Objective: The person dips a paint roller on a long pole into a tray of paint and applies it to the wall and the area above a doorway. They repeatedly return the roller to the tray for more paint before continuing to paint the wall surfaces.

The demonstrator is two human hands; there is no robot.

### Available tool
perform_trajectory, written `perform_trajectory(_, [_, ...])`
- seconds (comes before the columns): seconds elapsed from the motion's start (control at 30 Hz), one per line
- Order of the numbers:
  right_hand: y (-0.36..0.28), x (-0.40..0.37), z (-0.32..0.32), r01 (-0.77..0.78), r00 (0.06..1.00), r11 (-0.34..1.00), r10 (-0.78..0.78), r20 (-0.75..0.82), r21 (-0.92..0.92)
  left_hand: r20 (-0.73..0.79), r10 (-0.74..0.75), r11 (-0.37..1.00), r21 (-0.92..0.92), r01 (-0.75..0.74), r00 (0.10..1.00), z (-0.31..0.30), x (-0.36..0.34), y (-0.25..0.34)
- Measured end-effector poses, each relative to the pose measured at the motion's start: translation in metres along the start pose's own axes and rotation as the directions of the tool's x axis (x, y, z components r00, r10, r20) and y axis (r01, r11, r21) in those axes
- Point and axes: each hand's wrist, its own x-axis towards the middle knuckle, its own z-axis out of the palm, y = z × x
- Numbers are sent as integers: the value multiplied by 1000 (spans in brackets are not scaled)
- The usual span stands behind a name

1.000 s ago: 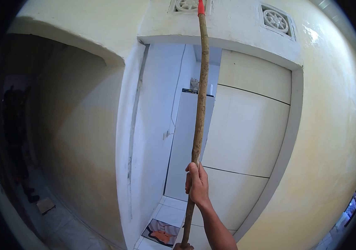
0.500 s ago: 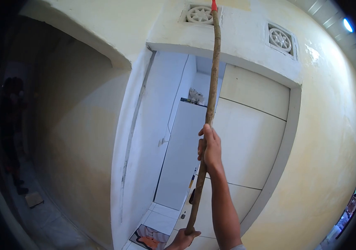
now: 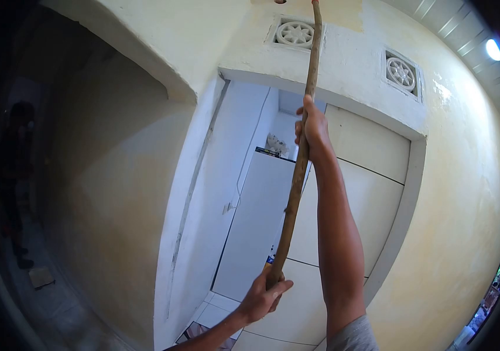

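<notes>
A long wooden stick (image 3: 298, 190) rises through the middle of the view, slightly bent, its top leaning right. Only a sliver of red shows on its tip at the upper edge. My right hand (image 3: 314, 127) is wrapped round the upper part of the stick, in front of the top of the doorway. Lower down, my left hand (image 3: 263, 299) closes round the stick's bottom end. Behind the stick's upper part is a white round vent (image 3: 294, 35) set in the wall.
A white sliding door (image 3: 373, 190) half covers the doorway. Inside stands a tall white cabinet (image 3: 250, 222) with things on top. A second vent (image 3: 401, 73) and a bright lamp (image 3: 494, 50) are at upper right. A person (image 3: 16, 175) stands in the dark passage at left.
Both my hands and the stick have moved up, so most of its red tip is out of view. The camera has tilted up slightly, and a dark hole shows at the top.
</notes>
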Motion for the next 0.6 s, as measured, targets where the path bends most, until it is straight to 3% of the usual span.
perform_trajectory(0.33, [-44,49,47,19,999,1000,-18,-37,16,-17,86,991,108,-83,996,-27,-3,87])
perform_trajectory(0.6, [-54,77,54,89,994,996,-88,-57,6,-41,118,984,139,-111,992,-23,6,110])
